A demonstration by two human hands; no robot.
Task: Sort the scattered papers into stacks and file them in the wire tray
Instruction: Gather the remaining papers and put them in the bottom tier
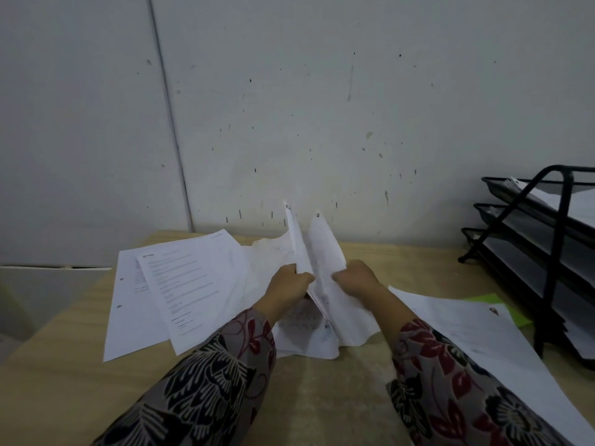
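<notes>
Both hands hold a bunch of white sheets point(322, 249) upright over the middle of the wooden desk point(64, 349). My left hand point(288, 286) grips the left part of the bunch, my right hand point(355, 278) the right part, and the sheets fan apart at the top. More printed papers point(180, 284) lie overlapped on the desk to the left. Another spread of white sheets point(483, 336) lies to the right, partly under my right sleeve. The black three-tier wire tray point(547, 239) stands at the right edge with papers in its tiers.
A green sheet point(512, 312) peeks out from under the right-hand papers beside the tray. A stained grey wall point(322, 107) rises right behind the desk. The desk's left edge drops off near a pale cabinet point(48, 291).
</notes>
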